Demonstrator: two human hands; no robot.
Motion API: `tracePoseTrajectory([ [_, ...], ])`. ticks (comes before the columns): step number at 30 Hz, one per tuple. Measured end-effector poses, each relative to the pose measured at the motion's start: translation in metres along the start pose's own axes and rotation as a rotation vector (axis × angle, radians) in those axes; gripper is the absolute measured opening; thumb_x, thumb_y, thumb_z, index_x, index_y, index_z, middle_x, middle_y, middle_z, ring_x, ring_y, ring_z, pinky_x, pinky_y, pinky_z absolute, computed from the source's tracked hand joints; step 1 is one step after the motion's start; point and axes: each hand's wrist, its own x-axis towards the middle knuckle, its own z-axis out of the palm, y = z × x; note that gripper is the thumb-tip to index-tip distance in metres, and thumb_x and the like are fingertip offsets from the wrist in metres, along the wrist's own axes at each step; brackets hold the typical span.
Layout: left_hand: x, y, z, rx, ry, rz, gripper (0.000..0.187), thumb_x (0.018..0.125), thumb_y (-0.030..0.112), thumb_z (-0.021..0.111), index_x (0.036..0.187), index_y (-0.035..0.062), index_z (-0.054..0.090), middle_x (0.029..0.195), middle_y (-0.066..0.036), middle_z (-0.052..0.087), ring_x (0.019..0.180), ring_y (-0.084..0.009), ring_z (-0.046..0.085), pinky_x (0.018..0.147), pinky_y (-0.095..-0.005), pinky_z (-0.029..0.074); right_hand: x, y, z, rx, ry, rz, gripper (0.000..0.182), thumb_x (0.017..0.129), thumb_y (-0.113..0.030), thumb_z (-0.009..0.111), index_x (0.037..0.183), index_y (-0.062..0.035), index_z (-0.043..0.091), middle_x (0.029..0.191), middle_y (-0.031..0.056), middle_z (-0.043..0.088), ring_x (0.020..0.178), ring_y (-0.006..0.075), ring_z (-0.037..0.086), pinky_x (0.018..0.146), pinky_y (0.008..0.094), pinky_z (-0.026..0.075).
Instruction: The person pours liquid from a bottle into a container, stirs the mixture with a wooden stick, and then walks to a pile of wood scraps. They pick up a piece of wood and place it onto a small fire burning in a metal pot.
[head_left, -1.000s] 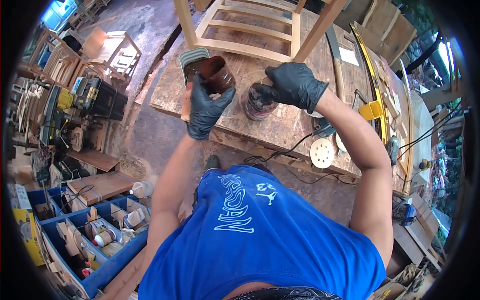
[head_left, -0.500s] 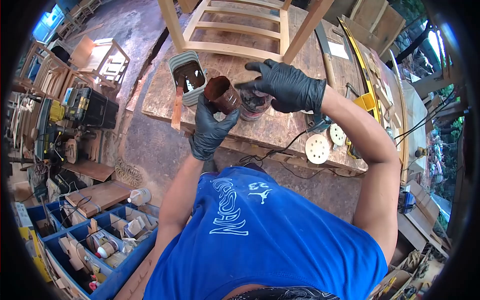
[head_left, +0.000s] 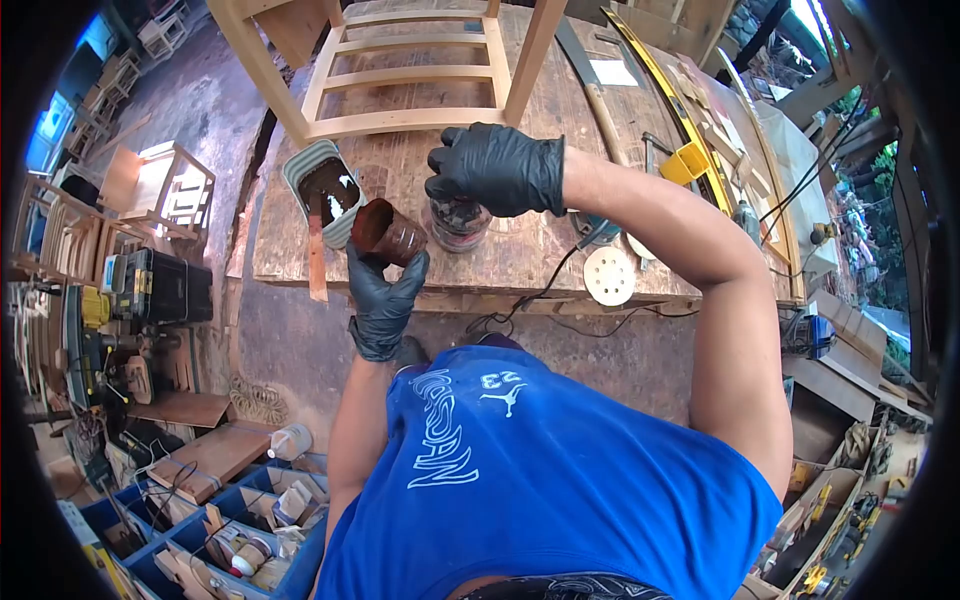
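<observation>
My left hand (head_left: 385, 290), in a black glove, holds a small stain-covered brown cup (head_left: 388, 231) tilted on its side near the front edge of the wooden workbench (head_left: 520, 255). My right hand (head_left: 495, 165), also gloved in black, rests over the top of a stained jar (head_left: 458, 225) standing just right of the cup. A metal tin (head_left: 322, 190) with dark stain sits to the left, with a flat wooden stick (head_left: 317, 250) leaning out of it.
An unfinished wooden chair frame (head_left: 400, 70) stands on the bench behind the jar. Sanding discs (head_left: 610, 275), a cable, a yellow level (head_left: 665, 95) and a yellow clamp (head_left: 685, 160) lie to the right. Blue bins (head_left: 230, 540) and tool cases sit on the floor at left.
My left hand has carried the brown cup away from the tin, down toward the bench's front edge. My right hand has stayed over the jar. The view has shifted.
</observation>
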Motion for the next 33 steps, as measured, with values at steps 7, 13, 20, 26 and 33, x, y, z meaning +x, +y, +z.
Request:
tracePoseTrajectory([
  [7,-0.009,0.003,-0.007,0.120,0.035,0.023,0.069,0.085,0.001,0.083,0.143,0.0016,0.046,0.126,-0.010,0.062,0.106,-0.0165,0.066,0.093,-0.0328,0.055,-0.040,0.018,0.012,0.636,0.539,0.302,0.046,0.088,-0.003,0.078,0.131,-0.0115,0.063,0.120,0.0066,0.068,0.109,0.0183,0.067,0.095,0.0357,0.055],
  [13,-0.025,0.003,-0.009,0.239,0.043,-0.041,0.067,0.084,0.002,0.085,0.140,0.0023,0.049,0.123,-0.010,0.063,0.107,-0.0165,0.065,0.093,-0.0333,0.053,-0.077,0.012,0.200,0.686,0.940,0.893,0.048,0.084,-0.012,0.080,0.130,-0.0067,0.066,0.120,0.0141,0.070,0.103,0.0270,0.069,0.092,0.0378,0.055],
  [20,-0.037,-0.010,-0.015,0.374,0.035,-0.050,0.069,0.083,0.001,0.085,0.141,0.0017,0.047,0.130,-0.011,0.062,0.116,-0.0182,0.064,0.102,-0.0354,0.052,-0.075,-0.019,0.243,0.531,0.452,0.996,0.054,0.079,-0.010,0.079,0.132,-0.0132,0.068,0.120,0.0204,0.067,0.113,0.0396,0.066,0.099,0.0453,0.054],
  [26,-0.029,0.007,-0.012,0.560,0.049,0.121,0.076,0.081,0.009,0.089,0.145,0.0001,0.050,0.131,-0.015,0.062,0.119,-0.0269,0.065,0.103,-0.0382,0.053,-0.060,-0.034,0.229,0.427,0.552,0.992,0.093,0.075,-0.011,0.077,0.160,-0.0116,0.039,0.144,0.0252,0.056,0.126,0.0416,0.056,0.107,0.0509,0.046],
  [33,-0.024,0.024,-0.008,0.478,0.046,0.075,0.076,0.083,0.008,0.089,0.146,-0.0002,0.048,0.134,-0.014,0.061,0.121,-0.0232,0.064,0.103,-0.0365,0.053,-0.047,-0.090,0.210,0.965,0.986,0.801,0.125,0.071,-0.013,0.089,0.168,-0.0045,0.011,0.162,0.0214,0.035,0.143,0.0347,0.045,0.119,0.0466,0.038],
])
